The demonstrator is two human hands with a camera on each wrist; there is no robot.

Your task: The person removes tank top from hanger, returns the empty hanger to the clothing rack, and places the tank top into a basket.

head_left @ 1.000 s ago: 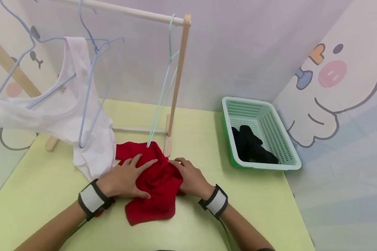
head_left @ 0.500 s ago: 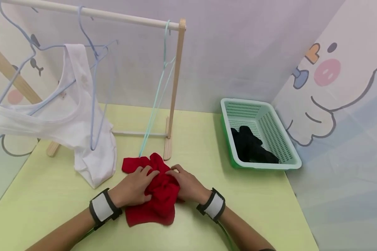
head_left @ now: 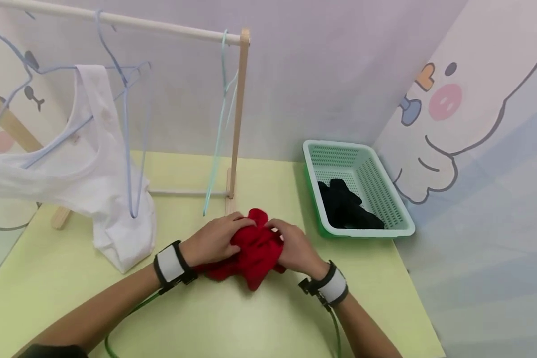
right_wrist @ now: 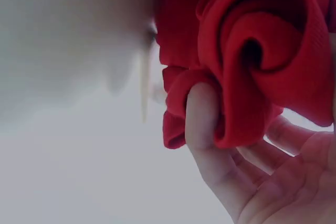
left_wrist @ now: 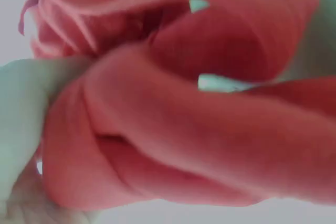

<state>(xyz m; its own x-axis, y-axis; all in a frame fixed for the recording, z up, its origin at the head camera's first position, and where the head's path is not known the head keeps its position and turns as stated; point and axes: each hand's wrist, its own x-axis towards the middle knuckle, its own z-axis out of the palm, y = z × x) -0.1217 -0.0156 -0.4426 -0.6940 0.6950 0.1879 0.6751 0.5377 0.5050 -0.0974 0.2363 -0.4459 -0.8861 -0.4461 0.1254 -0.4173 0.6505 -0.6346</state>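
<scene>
A crumpled red garment (head_left: pixel 256 251) is bunched between both hands above the table; its exact kind is hidden by the folds. My left hand (head_left: pixel 212 241) grips its left side, fingers bent over the top. On the other side, my right hand (head_left: pixel 297 248) grips the cloth. In the right wrist view, the garment (right_wrist: pixel 262 61) hangs in rolled folds, and a digit of the right hand (right_wrist: pixel 283 182) presses into it. Loose loops of the red garment (left_wrist: pixel 199 124) fill the left wrist view, where the left hand (left_wrist: pixel 21 129) shows blurred at the left edge.
A drying rack with a white rail (head_left: pixel 170 27) stands at the back left. On it hang a white tank top (head_left: pixel 116 199), a blue hanger (head_left: pixel 127 149) and a mint-green hanger (head_left: pixel 217 144). A green basket (head_left: pixel 380 184) with black cloth (head_left: pixel 346 209) stands right.
Both hands have moved right and gathered the red garment, which lay spread lower on the table, into a raised bundle. The mint-green hanger swings slightly. The head view has shifted a little.
</scene>
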